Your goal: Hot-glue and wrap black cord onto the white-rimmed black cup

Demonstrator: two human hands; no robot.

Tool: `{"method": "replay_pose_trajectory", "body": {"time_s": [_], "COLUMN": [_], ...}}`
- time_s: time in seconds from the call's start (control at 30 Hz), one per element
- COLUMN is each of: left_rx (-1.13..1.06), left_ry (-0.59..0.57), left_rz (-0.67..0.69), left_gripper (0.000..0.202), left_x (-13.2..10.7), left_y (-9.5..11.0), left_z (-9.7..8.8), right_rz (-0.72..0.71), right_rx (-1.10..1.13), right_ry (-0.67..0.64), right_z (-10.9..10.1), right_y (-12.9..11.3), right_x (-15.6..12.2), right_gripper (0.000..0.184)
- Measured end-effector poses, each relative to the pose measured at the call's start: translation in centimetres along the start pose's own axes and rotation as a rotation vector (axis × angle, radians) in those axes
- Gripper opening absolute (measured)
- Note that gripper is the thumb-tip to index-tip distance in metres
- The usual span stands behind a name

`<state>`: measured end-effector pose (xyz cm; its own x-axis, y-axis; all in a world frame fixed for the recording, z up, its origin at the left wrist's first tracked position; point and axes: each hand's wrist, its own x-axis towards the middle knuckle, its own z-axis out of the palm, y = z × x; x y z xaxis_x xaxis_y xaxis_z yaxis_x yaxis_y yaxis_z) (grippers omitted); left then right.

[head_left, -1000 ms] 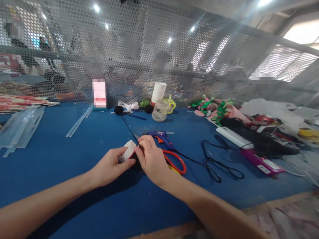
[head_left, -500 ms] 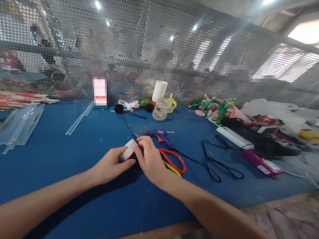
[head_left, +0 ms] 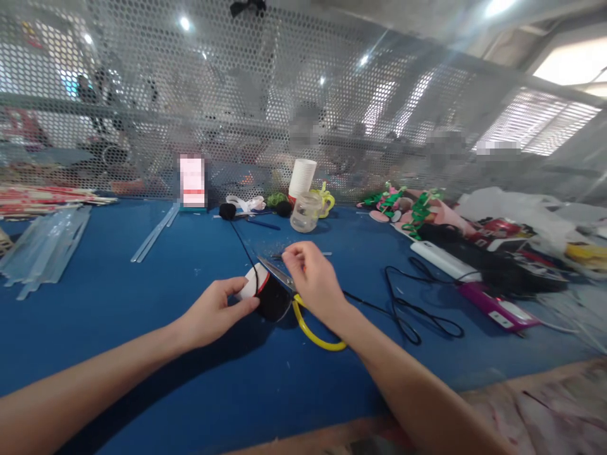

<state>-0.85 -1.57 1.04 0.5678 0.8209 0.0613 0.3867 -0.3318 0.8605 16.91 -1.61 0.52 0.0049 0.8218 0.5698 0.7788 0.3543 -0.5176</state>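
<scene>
My left hand (head_left: 215, 309) is closed on a paper cup (head_left: 249, 284) with a white base and red rim, its side wrapped in black yarn. A black yarn strand (head_left: 243, 243) runs from a yarn ball (head_left: 227, 211) at the back, across the cup's base to my left fingertips. To the right, my right hand (head_left: 310, 272) is raised with fingertips pinched together; whatever they hold is not visible. Beside and beneath it are scissors (head_left: 315, 335) with parted blades and a yellow handle loop; my hand hides the other loop. A glue gun is mostly hidden behind my right hand.
A clear jar (head_left: 306, 213) and stacked white cups (head_left: 302, 178) stand at the back. Clear glue sticks (head_left: 47, 246) lie left, near a lit phone (head_left: 192, 181). A black cord (head_left: 393, 309) and purple power strip (head_left: 497, 308) lie right. A perforated metal screen (head_left: 227, 107) rises behind.
My right hand has moved away from the cup, up and to the right. The yarn strand and the scissors' blades are now exposed, while the red handle loop is covered.
</scene>
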Motion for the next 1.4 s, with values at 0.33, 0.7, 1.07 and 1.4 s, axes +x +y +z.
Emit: {"method": "replay_pose_trajectory", "body": {"time_s": [0.33,0.7,1.07,1.4], "left_rx": [0.149,0.287,0.328,0.278], "left_ry": [0.061,0.048,0.077,0.08], "left_rz": [-0.008,-0.03,-0.039,-0.05], "left_gripper": [0.022,0.023,0.025,0.027], "left_x": [0.2,0.4,0.7,0.7], "left_y": [-0.3,-0.8,-1.3,-1.5], "left_z": [-0.4,-0.6,-1.0,-1.0], "right_rz": [0.338,0.479,0.347,0.091], "right_rx": [-0.463,-0.125,0.454,0.077], "right_ry": [-0.448,-0.359,-0.476,-0.392], "right_z": [-0.7,-1.6,-4.2,-4.0], "right_y": [4.8,6.0,0.8,-0.5], "right_x": [2.5,3.2,0.1,-1.7], "right_gripper": [0.008,0.025,0.017,0.017]}}
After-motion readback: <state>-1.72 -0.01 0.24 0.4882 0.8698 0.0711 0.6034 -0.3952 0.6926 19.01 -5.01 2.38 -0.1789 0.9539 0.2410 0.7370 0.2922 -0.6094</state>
